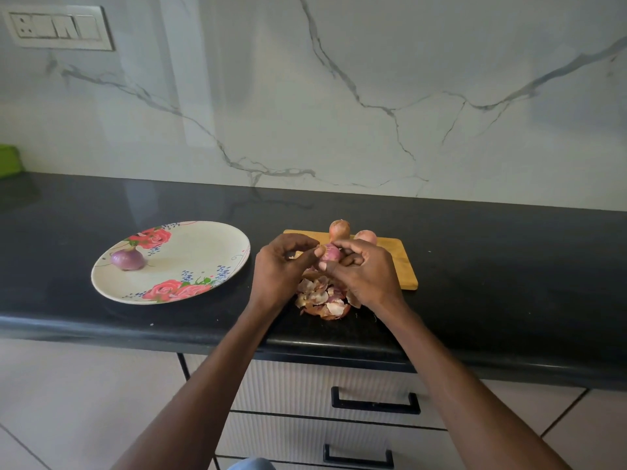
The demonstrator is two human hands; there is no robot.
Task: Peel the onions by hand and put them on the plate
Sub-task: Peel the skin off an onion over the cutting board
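Observation:
My right hand (364,276) grips a pinkish onion (330,253) above the near left corner of the wooden cutting board (402,262). My left hand (283,266) pinches at the onion's top with thumb and fingertips. Two unpeeled onions stand at the board's far edge, one brown (339,229) and one paler (366,236). A heap of dry onion skins (320,298) lies on the counter under my hands. One peeled purple onion (128,258) rests on the floral plate (190,245) to the left.
The black counter (492,283) runs wall to wall, its front edge just below the skins. A marble backsplash rises behind. A green object (8,161) sits at the far left. Drawers with black handles (375,401) are below the counter.

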